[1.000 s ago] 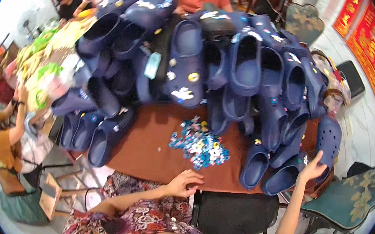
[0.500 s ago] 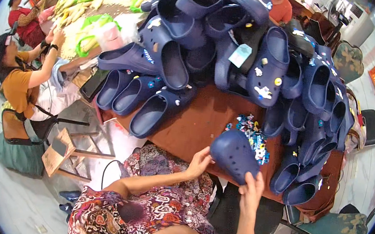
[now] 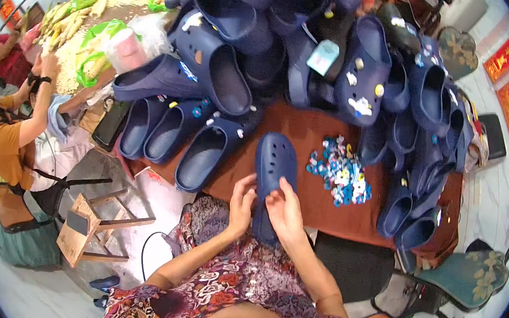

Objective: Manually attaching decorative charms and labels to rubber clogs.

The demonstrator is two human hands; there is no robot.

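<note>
I hold a dark blue perforated clog (image 3: 275, 163) upside-front over the near edge of a brown table (image 3: 314, 128). My left hand (image 3: 241, 200) grips its left side and my right hand (image 3: 284, 210) grips its right side, fingers laid over the heel end. A heap of small blue and white shoe charms (image 3: 341, 171) lies on the table just right of the clog. A big pile of dark blue clogs (image 3: 317, 47) covers the far half of the table.
More blue clogs (image 3: 173, 131) line the table's left edge, and others (image 3: 413, 202) hang at its right edge. A person in an orange top (image 3: 8, 143) sits at the left by a small wooden stool (image 3: 93, 228). A green cushioned chair (image 3: 473, 278) stands at the right.
My right hand came back from the right side of the table with a clog. Both hands now hold it in front of me, and my view has shifted left.
</note>
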